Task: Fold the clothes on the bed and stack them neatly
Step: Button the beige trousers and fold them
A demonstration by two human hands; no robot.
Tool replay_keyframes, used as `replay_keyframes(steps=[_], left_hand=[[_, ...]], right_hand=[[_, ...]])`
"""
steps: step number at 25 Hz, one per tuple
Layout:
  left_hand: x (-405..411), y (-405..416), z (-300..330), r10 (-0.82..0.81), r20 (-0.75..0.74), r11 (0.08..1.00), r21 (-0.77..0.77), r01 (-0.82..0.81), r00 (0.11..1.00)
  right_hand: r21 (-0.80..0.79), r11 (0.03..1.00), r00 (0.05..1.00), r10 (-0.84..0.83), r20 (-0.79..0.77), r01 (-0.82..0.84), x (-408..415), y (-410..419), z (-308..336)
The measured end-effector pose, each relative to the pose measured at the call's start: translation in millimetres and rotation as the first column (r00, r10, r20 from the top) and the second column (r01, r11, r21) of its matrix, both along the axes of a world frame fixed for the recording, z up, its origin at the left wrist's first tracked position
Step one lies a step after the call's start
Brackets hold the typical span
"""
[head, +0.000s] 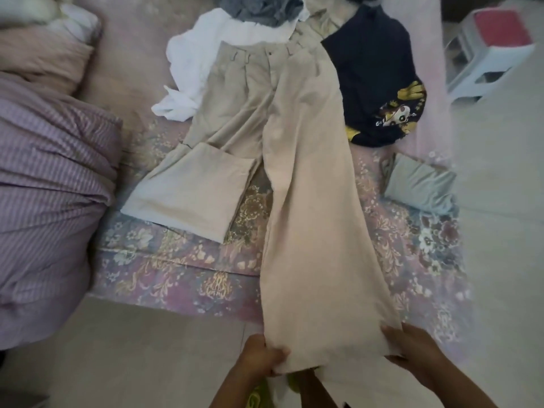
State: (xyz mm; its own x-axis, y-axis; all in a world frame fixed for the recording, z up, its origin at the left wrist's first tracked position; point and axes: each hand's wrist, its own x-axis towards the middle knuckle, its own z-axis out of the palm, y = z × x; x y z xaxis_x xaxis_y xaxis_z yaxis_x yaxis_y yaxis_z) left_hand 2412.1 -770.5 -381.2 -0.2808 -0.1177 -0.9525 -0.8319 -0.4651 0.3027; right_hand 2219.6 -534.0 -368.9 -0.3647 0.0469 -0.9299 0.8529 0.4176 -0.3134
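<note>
Beige trousers point(294, 148), spread on floral bed point(164, 260); one leg's hem pinched between left hand point(259, 356) and right hand point(412, 346), fingers curled around cloth corners.

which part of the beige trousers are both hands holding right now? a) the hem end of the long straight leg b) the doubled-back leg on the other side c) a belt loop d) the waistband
a: the left hand and the right hand grip the bottom end of the stretched-out leg of the beige trousers, far from the waistband.
</note>
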Motion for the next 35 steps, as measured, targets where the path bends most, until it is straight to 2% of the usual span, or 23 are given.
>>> replay_keyframes(steps=[3,6,10,13,15,18,21,24,26,27,28,29,30,31,33,35], left_hand=[[10,27,17,-0.016,-0.006,0.988,0.154,0.017,1.000],[20,55,40,0.124,-0.054,0.959,0.262,-0.106,0.991],[32,84,45,0.211,-0.065,0.971,0.125,-0.202,0.975],[32,89,42,0.263,0.050,0.946,0.186,-0.267,0.964],[25,80,40,0.293,0.159,0.937,0.151,-0.316,0.943],[-5,47,39,0.282,0.168,0.958,-0.005,-0.285,0.945],[-58,-5,38,0.417,0.106,0.908,-0.016,-0.418,0.903],[-138,-71,33,0.556,0.033,0.831,-0.018,-0.556,0.831],[-189,-111,27,0.597,-0.049,0.796,-0.087,-0.598,0.801],[-206,-126,22,0.590,-0.093,0.787,-0.155,-0.597,0.802],[-217,-137,12,0.538,-0.110,0.789,-0.284,-0.545,0.836],[-222,-143,0,0.425,-0.092,0.786,-0.455,-0.418,0.900],[-222,-146,-11,0.261,-0.042,0.751,-0.619,-0.230,0.965],[-222,-146,-22,0.082,0.004,0.677,-0.734,-0.053,0.997],[-226,-150,-37,-0.245,-0.007,0.492,-0.862,0.118,0.970],[-237,-159,-47,-0.553,-0.032,0.298,-0.941,0.162,0.833]], right_hand=[[0.071,0.997,0.992,0.028,-0.124,-0.019,10,35,20],[0.138,0.989,0.980,0.069,-0.188,-0.044,18,65,42],[0.295,0.928,0.950,0.278,-0.145,-0.227,32,76,53],[0.371,0.890,0.928,0.341,-0.153,-0.266,32,61,63],[0.315,0.895,0.898,0.388,-0.206,-0.314,22,43,66],[0.258,0.923,0.901,0.352,-0.254,-0.287,-20,6,67],[0.149,0.982,0.963,0.144,-0.226,-0.112,-86,-51,62],[-0.034,0.999,0.970,-0.027,-0.243,0.020,-159,-122,57],[-0.130,0.992,0.950,-0.043,-0.308,0.003,-199,-157,45],[-0.092,0.990,0.931,0.065,-0.358,-0.105,-211,-166,35],[0.055,0.961,0.870,0.269,-0.413,-0.271,-221,-170,22],[0.229,0.888,0.772,0.459,-0.440,-0.398,-226,-169,6],[0.369,0.799,0.664,0.600,-0.446,-0.474,-227,-165,-10],[0.431,0.732,0.592,0.680,-0.432,-0.527,-226,-162,-25],[0.469,0.618,0.442,0.783,-0.437,-0.631,-228,-162,-46],[0.535,0.416,0.182,0.881,-0.436,-0.735,-241,-177,-61]])
